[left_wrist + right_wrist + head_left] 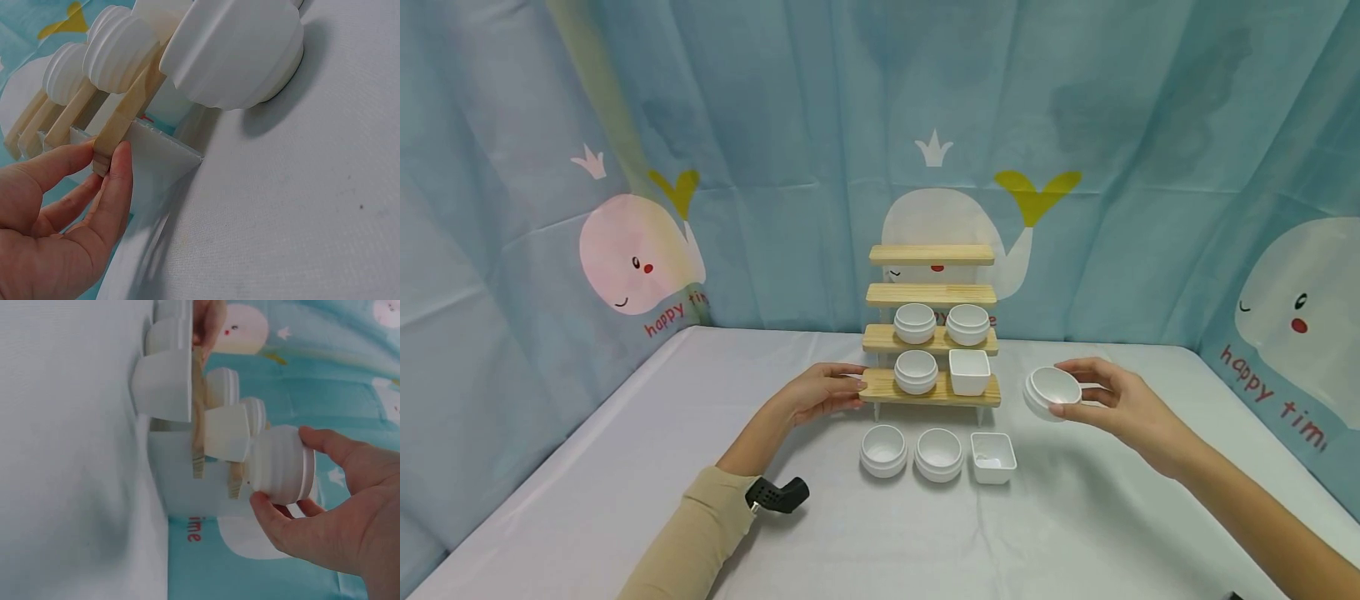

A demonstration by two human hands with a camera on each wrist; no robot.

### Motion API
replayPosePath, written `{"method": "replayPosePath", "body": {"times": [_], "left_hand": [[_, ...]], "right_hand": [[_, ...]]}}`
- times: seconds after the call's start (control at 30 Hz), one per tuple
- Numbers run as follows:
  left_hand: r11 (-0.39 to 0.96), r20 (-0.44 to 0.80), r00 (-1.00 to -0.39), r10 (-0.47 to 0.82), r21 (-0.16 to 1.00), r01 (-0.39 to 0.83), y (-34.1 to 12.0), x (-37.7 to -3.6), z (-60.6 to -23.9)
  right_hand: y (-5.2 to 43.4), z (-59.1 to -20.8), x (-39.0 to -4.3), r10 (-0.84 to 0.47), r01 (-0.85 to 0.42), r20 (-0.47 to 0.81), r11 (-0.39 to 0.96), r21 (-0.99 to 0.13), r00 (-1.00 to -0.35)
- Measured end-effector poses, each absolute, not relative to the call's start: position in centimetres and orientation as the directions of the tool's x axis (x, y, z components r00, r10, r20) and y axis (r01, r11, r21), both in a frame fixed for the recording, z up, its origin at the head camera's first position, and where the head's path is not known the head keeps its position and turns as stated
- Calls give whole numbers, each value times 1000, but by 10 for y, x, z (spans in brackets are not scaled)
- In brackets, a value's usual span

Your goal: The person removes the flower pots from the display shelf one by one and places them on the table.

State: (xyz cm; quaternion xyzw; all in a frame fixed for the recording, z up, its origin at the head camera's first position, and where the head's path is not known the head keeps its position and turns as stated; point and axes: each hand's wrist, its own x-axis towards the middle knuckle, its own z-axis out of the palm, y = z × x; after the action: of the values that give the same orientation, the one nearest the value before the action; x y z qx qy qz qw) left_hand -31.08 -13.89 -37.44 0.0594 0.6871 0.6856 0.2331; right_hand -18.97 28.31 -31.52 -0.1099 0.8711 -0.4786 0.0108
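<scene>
A small stepped wooden shelf [931,390] stands mid-table. My left hand [820,392] pinches the left end of its lowest board [119,128] between thumb and fingers. My right hand [1101,400] holds a round white ribbed bowl [1051,392] in the air, just right of the shelf; the same bowl [281,464] shows gripped between thumb and fingers in the right wrist view. The lowest board carries a round bowl [916,372] and a square bowl [969,371]. Two round bowls [915,323] sit on the second board. The two top boards are bare.
In front of the shelf stand two round bowls [883,450] [938,454] and a square bowl [992,457] on the white tablecloth [625,467]. A blue whale-print curtain [737,167] closes off the back and sides. A black wrist device [777,495] sits on my left sleeve.
</scene>
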Motion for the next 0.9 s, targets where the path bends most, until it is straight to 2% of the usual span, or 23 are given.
{"method": "replayPosePath", "body": {"times": [0.9], "left_hand": [[43, -239, -886, 397, 969, -242, -139, -312, -376]], "right_hand": [[290, -343, -178, -237, -144, 27, 492, -859, -971]]}}
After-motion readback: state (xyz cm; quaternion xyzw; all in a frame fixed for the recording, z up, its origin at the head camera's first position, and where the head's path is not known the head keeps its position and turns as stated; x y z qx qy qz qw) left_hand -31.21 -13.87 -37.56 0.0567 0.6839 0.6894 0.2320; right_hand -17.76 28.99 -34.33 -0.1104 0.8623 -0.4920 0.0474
